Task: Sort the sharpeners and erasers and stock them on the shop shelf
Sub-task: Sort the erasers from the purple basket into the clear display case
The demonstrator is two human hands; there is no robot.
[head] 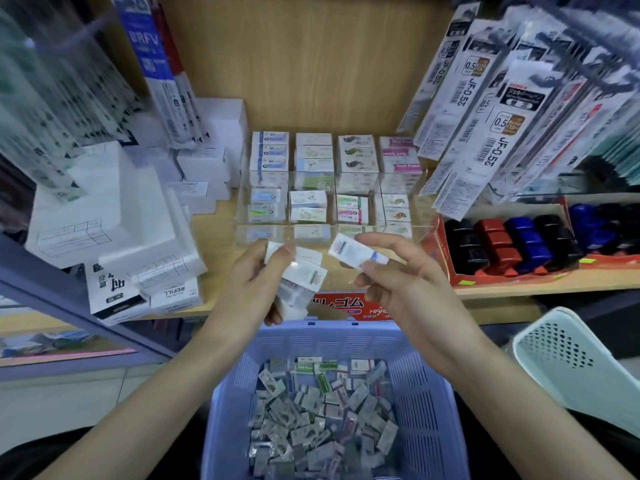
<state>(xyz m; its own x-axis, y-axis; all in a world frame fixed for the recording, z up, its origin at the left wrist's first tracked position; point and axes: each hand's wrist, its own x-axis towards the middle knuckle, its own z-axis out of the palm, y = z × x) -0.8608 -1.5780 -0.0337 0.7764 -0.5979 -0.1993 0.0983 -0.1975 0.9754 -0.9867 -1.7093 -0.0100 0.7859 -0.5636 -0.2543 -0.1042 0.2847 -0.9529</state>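
— Where do we see the hands now?

— Both are raised over the lilac basket (419,393), in front of the wooden shelf (221,237). Our left hand (256,275) is curled around a small bundle of wrapped packets (304,275); the thumb presses on top and the fingers close from below.

— And the right one?

— Our right hand (398,282) pinches a single white eraser (353,252) between thumb and fingertips. It is tilted, with one end toward the bundle, but the two are apart.

— Where is the rest of the stock?

— Many loose packets (318,410) lie in a heap on the bottom of the basket, some with green labels. On the shelf, just beyond the hands, stands a clear divided case (420,202). Small boxed items (313,152) sit in its compartments, in four columns, with the back rows higher than the front ones. We cannot tell which of them are erasers and which are sharpeners.

— What is around the case?

— White boxes (104,216) are piled at the left. At the right a red tray (438,244) holds black, red and blue blocks (512,244). Above it hang refill packs (485,116). A pale green basket (571,358) lies beside the lilac one.
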